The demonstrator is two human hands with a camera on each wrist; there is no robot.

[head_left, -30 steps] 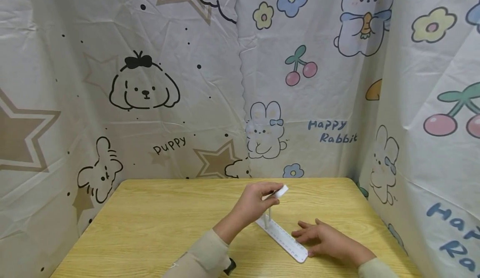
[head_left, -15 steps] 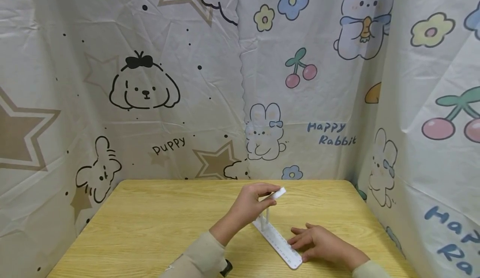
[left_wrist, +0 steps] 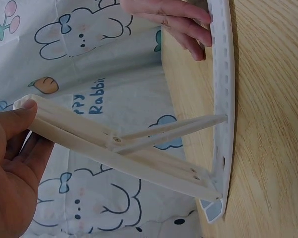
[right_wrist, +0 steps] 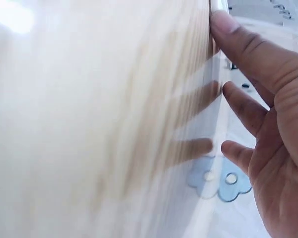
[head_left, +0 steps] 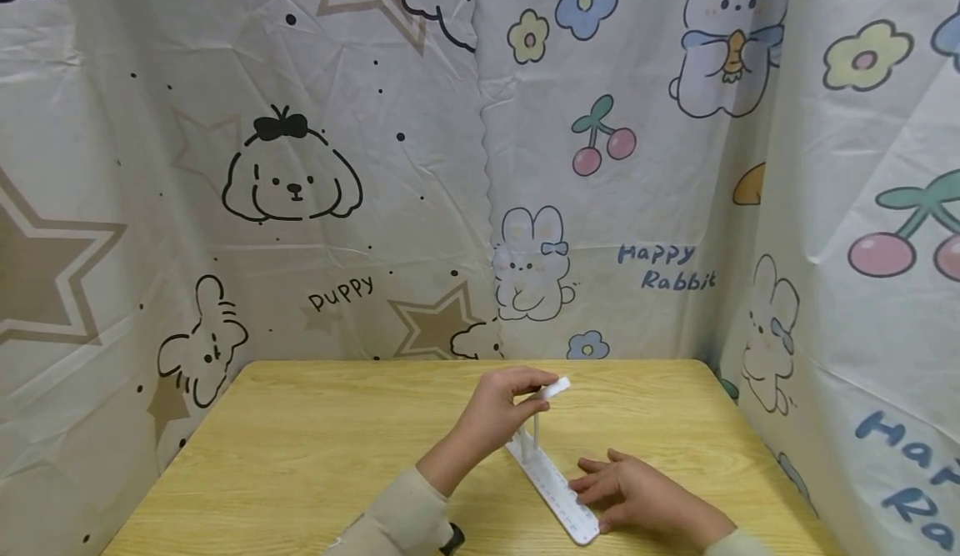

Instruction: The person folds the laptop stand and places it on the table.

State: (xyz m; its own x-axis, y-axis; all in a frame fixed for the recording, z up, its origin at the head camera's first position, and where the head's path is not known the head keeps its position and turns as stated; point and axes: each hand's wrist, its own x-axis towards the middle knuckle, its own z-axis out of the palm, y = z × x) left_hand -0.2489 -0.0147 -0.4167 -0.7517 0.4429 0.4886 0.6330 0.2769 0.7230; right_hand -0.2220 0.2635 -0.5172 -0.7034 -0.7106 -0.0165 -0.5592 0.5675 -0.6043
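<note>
While the left hand (head_left: 501,402) pinches the top end of a raised bar (head_left: 557,388) between thumb and fingers, the white folding stand (head_left: 553,490) it belongs to sits right of middle on the table (head_left: 337,431), its base (left_wrist: 223,74) running far left to near right. A thin strut (left_wrist: 174,135) braces the bar, so it's tilted up, not flat. Over on the right, the right hand (head_left: 641,493) is spread, fingertips seemingly touching the base's right edge. What's new: the near end has swung slightly left and nearer, right hand following. Looks like just adjusting its angle, bar already raised.
</note>
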